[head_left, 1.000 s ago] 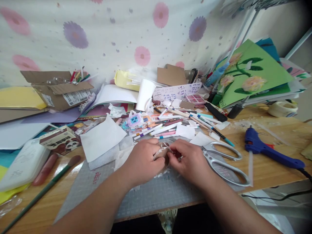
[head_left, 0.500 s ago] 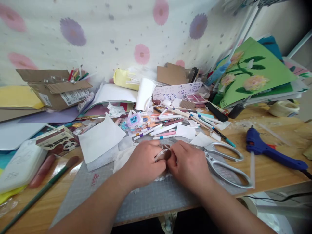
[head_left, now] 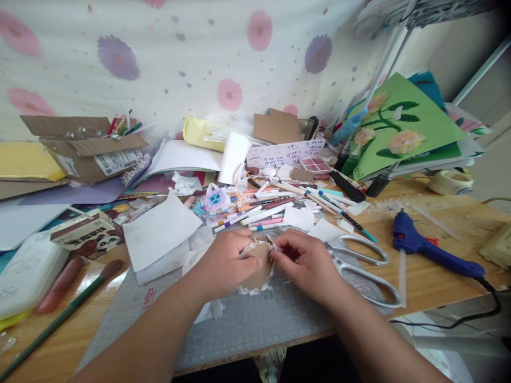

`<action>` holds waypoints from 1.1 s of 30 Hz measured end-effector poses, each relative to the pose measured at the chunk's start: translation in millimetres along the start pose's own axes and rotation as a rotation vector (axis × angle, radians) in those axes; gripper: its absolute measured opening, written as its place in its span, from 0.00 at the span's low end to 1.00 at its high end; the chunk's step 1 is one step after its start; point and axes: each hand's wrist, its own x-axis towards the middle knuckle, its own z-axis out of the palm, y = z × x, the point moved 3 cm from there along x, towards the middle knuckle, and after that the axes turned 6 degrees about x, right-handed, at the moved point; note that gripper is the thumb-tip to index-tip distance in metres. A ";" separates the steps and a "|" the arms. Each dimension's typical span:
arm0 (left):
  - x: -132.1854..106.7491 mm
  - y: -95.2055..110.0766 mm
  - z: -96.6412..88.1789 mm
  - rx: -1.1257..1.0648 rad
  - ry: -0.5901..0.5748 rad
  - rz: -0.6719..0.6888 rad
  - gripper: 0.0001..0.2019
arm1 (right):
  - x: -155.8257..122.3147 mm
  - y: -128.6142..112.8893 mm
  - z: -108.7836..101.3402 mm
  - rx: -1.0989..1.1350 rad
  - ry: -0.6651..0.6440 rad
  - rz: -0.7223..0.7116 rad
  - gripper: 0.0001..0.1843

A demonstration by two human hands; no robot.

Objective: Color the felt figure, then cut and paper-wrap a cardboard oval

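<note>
Both my hands work over a grey cutting mat (head_left: 255,324) at the desk's front. My left hand (head_left: 223,266) is closed around a small brown cardboard piece (head_left: 258,266) with torn white paper along its edges. My right hand (head_left: 309,263) pinches the top right edge of that same piece, fingers curled. The piece is held just above the mat, tilted towards me. Silver scissors (head_left: 361,271) lie right beside my right hand.
A blue glue gun (head_left: 427,247) lies at the right with its cord trailing off the edge. Several pens (head_left: 271,205) and paper scraps are scattered behind my hands. A white folded sheet (head_left: 159,229), a panda box (head_left: 85,236), a brush (head_left: 59,316) and a cardboard box (head_left: 85,146) sit left.
My hands have drawn slightly apart and the brown cardboard piece shows more between them, turned up towards me. The view has shifted a little to the right.
</note>
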 end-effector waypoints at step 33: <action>-3.1 -5.4 -8.4 0.060 0.272 -0.059 0.09 | 1.9 15.4 -6.0 0.065 0.132 0.085 0.11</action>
